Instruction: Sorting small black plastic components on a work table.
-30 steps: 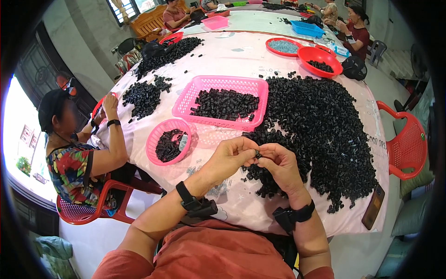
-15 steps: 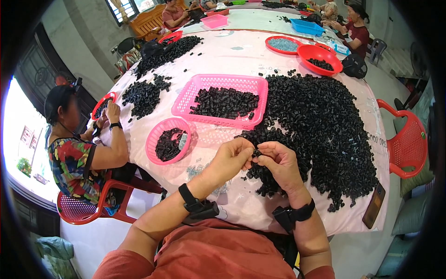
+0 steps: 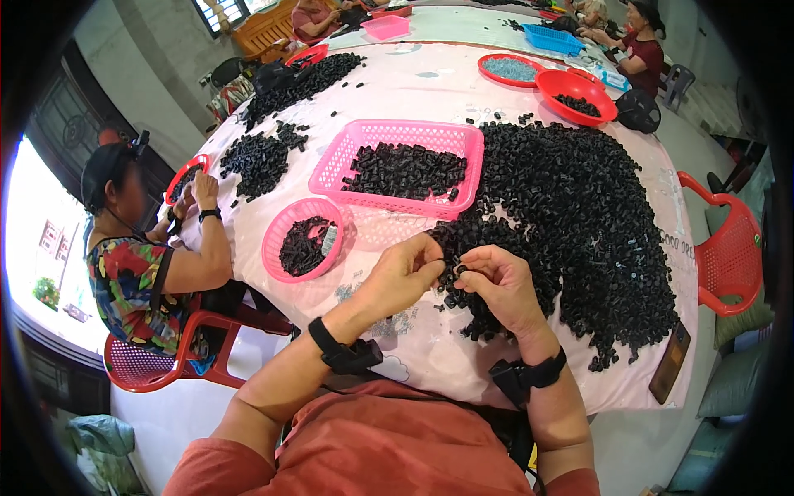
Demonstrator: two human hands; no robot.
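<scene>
My left hand [image 3: 409,269] is closed in a pinch at the near left edge of a wide heap of small black plastic parts [image 3: 571,215]. What its fingertips hold is too small to make out against the dark heap. Just to its right, my right hand [image 3: 500,285] pinches a small black plastic part [image 3: 461,269] between thumb and forefinger. A short gap separates the two hands. Beyond them stands a pink rectangular basket [image 3: 331,161] with black parts inside. Left of my left hand is a round pink basket [image 3: 273,248] holding thin black pieces.
Small clear pieces [image 3: 393,324] lie near my left forearm. A phone [image 3: 670,364] rests at the right table edge, beside a red chair [image 3: 728,248]. At the left, a person [image 3: 141,256] works over a red bowl. Red trays and a blue basket [image 3: 552,39] stand farther back.
My hands, which were together, have drawn apart, the left going leftward and the right staying near its place. The view has shifted slightly.
</scene>
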